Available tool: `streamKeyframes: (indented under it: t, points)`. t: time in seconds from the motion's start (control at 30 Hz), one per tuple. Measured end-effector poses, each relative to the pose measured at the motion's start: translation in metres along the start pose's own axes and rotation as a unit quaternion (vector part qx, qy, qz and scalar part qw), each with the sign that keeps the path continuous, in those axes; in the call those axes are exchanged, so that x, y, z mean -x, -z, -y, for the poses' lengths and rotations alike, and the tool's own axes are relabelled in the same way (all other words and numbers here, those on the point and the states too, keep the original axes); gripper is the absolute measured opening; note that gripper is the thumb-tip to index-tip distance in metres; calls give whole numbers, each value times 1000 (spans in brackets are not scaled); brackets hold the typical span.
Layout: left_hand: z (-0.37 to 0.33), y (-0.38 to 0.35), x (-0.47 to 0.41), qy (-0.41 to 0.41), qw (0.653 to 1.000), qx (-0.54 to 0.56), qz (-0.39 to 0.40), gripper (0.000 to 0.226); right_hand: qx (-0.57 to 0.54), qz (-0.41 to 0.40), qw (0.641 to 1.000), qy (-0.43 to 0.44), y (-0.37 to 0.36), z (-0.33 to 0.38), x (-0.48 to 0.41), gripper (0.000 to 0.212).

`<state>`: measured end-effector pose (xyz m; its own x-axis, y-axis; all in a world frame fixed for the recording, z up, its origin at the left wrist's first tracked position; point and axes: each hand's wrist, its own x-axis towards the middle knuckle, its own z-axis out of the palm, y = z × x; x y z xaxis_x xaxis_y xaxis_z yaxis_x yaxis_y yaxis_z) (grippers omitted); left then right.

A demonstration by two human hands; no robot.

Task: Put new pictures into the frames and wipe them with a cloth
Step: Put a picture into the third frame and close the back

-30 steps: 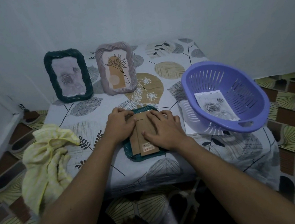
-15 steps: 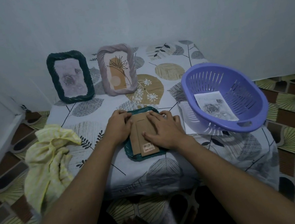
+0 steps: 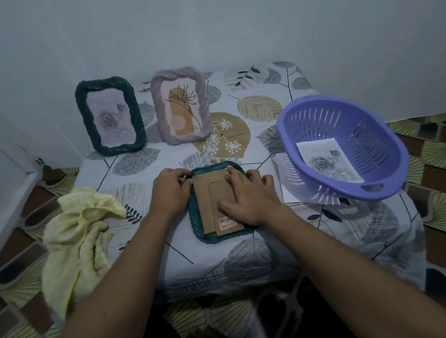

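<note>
A teal frame [image 3: 197,227] lies face down at the table's front, its brown cardboard back [image 3: 206,202] up. My left hand [image 3: 172,193] grips the frame's left upper edge. My right hand [image 3: 251,196] lies flat on the right part of the cardboard back, fingers spread. Two frames stand at the back: a dark green frame [image 3: 110,120] with a rose picture and a pink frame [image 3: 182,108] with a plant picture. A yellow cloth [image 3: 78,240] hangs over the table's left edge. A rose picture [image 3: 326,160] lies in the purple basket [image 3: 309,116].
The low table [image 3: 137,180] wears a leaf-patterned sheet and stands against a white wall. A white paper [image 3: 290,188] sticks out from under the basket at the right. Patterned floor tiles surround the table.
My hands have stayed on the face-down frame, with only small finger shifts on its back. The view has tilted slightly.
</note>
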<state>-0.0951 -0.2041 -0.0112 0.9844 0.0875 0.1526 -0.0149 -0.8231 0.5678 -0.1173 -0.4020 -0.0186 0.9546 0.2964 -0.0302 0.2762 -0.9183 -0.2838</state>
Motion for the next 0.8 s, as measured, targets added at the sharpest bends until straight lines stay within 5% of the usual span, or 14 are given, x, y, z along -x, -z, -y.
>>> streamKeyframes:
  t: [0.8]
  points:
    - [5, -5, -13, -31, 999, 12, 41, 7, 20, -7, 1000, -3, -4, 1, -1, 83]
